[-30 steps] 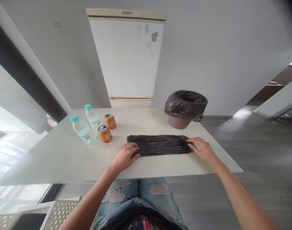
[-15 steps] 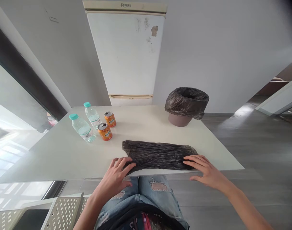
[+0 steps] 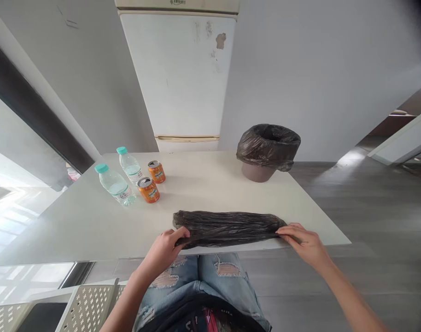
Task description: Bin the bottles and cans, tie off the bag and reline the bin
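A long folded black plastic bag (image 3: 227,227) lies across the near edge of the white table (image 3: 203,184). My left hand (image 3: 165,246) pinches its left end, fingers curled round the plastic. At the bag's right end my right hand (image 3: 302,240) grips the plastic with fingers pressed together. Both hands sit at the table's front edge, above my knees in torn jeans.
A small bin lined with a black bag (image 3: 267,148) stands at the back right of the table. Two water bottles (image 3: 114,184) and two orange cans (image 3: 148,189) stand at the back left. A white fridge (image 3: 179,74) is behind the table. A perforated white chair (image 3: 86,306) is at lower left.
The bag was pulled toward the table's front edge, spread briefly wider, then folded narrow again. Both hands went from lying flat on it to gripping its ends.
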`<action>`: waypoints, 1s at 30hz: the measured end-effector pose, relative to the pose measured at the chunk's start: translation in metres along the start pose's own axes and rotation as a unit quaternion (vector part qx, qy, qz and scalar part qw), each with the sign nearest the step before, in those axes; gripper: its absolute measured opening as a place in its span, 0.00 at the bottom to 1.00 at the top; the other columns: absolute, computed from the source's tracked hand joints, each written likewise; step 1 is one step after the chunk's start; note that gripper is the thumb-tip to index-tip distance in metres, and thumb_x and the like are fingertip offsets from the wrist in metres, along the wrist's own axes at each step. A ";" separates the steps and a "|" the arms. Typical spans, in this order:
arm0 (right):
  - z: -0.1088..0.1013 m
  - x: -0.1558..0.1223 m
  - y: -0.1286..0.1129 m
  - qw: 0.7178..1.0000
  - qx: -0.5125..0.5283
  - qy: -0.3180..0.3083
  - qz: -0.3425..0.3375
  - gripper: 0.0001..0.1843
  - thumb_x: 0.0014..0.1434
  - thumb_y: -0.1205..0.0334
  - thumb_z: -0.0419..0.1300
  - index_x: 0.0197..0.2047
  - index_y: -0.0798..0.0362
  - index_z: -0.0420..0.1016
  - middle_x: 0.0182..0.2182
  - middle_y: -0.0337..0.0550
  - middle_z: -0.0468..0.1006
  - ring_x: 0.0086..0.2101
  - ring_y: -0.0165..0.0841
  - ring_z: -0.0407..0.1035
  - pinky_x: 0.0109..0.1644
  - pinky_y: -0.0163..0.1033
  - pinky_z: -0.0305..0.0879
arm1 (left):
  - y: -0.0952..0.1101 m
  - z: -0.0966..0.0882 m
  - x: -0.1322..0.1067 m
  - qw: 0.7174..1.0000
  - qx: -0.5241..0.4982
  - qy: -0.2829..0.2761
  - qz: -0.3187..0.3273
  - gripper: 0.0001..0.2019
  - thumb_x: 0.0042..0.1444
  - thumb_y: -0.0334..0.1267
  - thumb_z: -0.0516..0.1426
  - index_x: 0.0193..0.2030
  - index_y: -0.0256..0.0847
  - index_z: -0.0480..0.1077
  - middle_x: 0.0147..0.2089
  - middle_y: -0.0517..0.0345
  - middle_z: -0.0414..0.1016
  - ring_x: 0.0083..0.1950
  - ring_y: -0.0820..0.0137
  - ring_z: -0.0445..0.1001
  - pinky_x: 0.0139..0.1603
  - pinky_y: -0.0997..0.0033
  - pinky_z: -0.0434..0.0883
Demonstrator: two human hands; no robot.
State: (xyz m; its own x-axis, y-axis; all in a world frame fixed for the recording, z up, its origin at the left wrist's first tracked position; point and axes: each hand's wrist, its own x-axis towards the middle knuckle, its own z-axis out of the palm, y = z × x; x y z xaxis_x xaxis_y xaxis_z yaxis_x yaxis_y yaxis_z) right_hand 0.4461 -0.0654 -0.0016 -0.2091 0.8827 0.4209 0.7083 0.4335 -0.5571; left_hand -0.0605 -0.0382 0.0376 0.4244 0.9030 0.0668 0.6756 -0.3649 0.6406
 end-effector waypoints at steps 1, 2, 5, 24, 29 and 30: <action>0.002 0.005 -0.002 0.999 0.007 0.009 0.049 0.09 0.69 0.53 0.63 0.44 0.43 0.86 0.41 0.41 0.88 0.39 0.39 0.83 0.46 0.45 0.80 | -0.001 -0.004 0.006 0.999 -0.032 0.011 -0.016 0.04 0.68 0.33 0.57 0.46 0.46 0.71 0.42 0.61 0.82 0.42 0.67 0.79 0.46 0.68 0.72; 0.004 0.010 -0.005 0.995 0.010 0.020 0.093 0.10 0.69 0.50 0.64 0.43 0.43 0.86 0.41 0.42 0.88 0.39 0.40 0.83 0.44 0.43 0.80 | -0.002 -0.007 0.013 0.998 -0.053 0.025 -0.026 0.02 0.68 0.36 0.58 0.46 0.47 0.71 0.41 0.62 0.81 0.42 0.67 0.79 0.45 0.69 0.71; 0.013 0.030 -0.010 0.986 0.008 0.036 0.165 0.15 0.67 0.44 0.64 0.43 0.45 0.84 0.40 0.44 0.86 0.37 0.39 0.81 0.42 0.42 0.78 | -0.007 -0.016 0.038 0.997 -0.032 0.062 -0.043 0.03 0.69 0.40 0.58 0.46 0.47 0.71 0.43 0.62 0.81 0.41 0.67 0.78 0.44 0.68 0.70; 0.045 0.078 -0.046 0.986 -0.162 0.031 0.029 0.20 0.74 0.53 0.50 0.59 0.48 0.78 0.57 0.56 0.78 0.59 0.54 0.72 0.62 0.61 0.70 | 0.028 0.043 0.104 0.928 0.296 0.028 0.224 0.30 0.76 0.51 0.48 0.75 0.32 0.58 0.76 0.37 0.64 0.77 0.48 0.60 0.76 0.44 0.58; 0.095 0.097 -0.099 0.974 -0.164 -0.145 -0.059 0.34 0.78 0.47 0.43 0.82 0.46 0.50 0.78 0.48 0.57 0.76 0.52 0.52 0.78 0.64 0.55 | 0.031 0.062 0.129 0.904 0.352 -0.027 0.243 0.23 0.77 0.45 0.47 0.69 0.32 0.65 0.61 0.40 0.75 0.59 0.54 0.73 0.59 0.54 0.69; 0.104 0.100 -0.104 0.969 -0.162 -0.176 -0.061 0.37 0.78 0.45 0.42 0.84 0.46 0.44 0.80 0.47 0.52 0.77 0.51 0.48 0.79 0.65 0.52 | 0.031 0.060 0.131 0.899 0.362 -0.027 0.244 0.21 0.77 0.45 0.47 0.66 0.33 0.67 0.58 0.42 0.75 0.56 0.55 0.73 0.56 0.55 0.69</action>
State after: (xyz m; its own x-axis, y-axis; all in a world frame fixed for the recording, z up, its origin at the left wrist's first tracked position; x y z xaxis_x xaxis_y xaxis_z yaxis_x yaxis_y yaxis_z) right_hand 0.2818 -0.0029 0.0243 -0.4811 0.8606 0.1669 0.8264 0.5087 -0.2414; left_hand 0.0522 0.0556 0.0208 0.7930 0.5893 0.1545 0.6072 -0.7851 -0.1222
